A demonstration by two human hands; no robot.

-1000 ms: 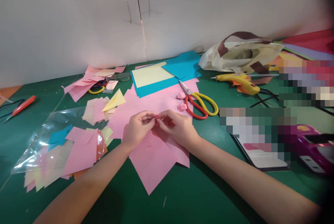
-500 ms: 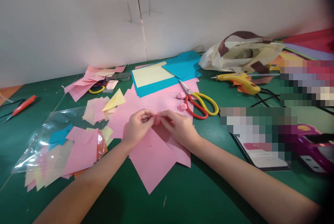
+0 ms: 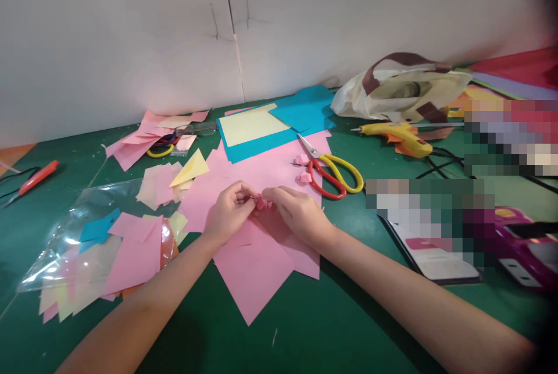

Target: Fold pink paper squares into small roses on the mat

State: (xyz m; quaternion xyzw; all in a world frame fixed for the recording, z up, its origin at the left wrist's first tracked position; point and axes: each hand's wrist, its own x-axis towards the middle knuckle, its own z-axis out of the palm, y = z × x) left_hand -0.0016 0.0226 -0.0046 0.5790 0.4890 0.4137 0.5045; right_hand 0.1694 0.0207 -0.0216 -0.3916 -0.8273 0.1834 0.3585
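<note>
Between the fingertips of both hands is a small folded pink paper piece [image 3: 261, 203]. My left hand [image 3: 231, 211] pinches its left side, and my right hand [image 3: 300, 214] closes on its right side, partly covering it. Below them lie overlapping pink paper sheets [image 3: 255, 269]. Two more small folded pink paper pieces, one of them the nearer piece [image 3: 304, 177], sit to the right beside the scissors [image 3: 335, 173], which have one red and one yellow handle.
Blue sheets [image 3: 305, 109] and a cream sheet [image 3: 253, 124] lie behind. Paper scraps and a clear plastic bag [image 3: 56, 257] are at left, near a red-handled tool [image 3: 39, 177]. To the right are a yellow glue gun [image 3: 399, 135], a cloth bag [image 3: 361, 98] and a phone [image 3: 449, 266].
My right fingers have shifted slightly over the folded pink paper, which now shows at a different angle. The view has moved a little; other things stay put.
</note>
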